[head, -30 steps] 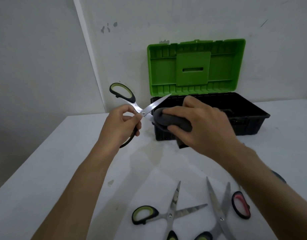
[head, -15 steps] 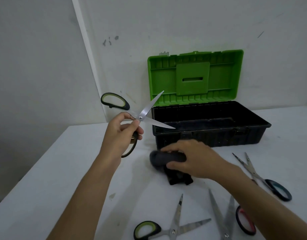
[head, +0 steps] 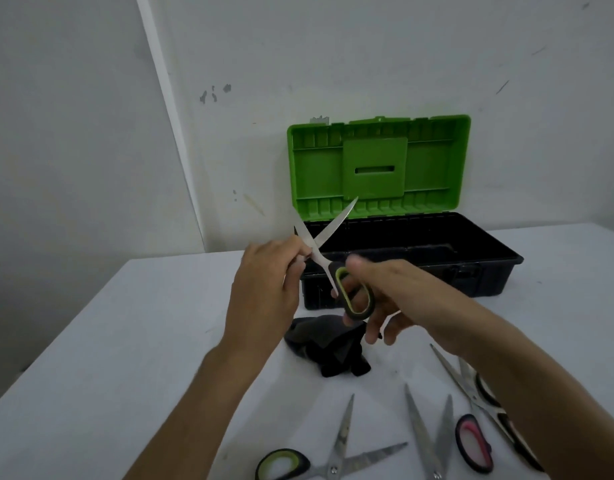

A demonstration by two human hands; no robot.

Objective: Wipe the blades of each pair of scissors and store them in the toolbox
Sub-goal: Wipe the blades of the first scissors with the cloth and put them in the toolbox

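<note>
Both my hands hold one pair of green-and-black-handled steel scissors (head: 328, 249) in the air before the open toolbox.

My left hand (head: 269, 289) pinches them at the crossed blades; my right hand (head: 385, 299) has fingers hooked through a handle loop. The black plastic toolbox with raised green lid (head: 465, 268) sits on a white table (head: 125, 341) against a scuffed white wall (head: 367, 57). A crumpled dark grey cloth (head: 328, 349) and three other scissors lie nearer me, among them a green-handled pair (head: 333, 455) and a pink-handled pair (head: 447, 434).
</note>
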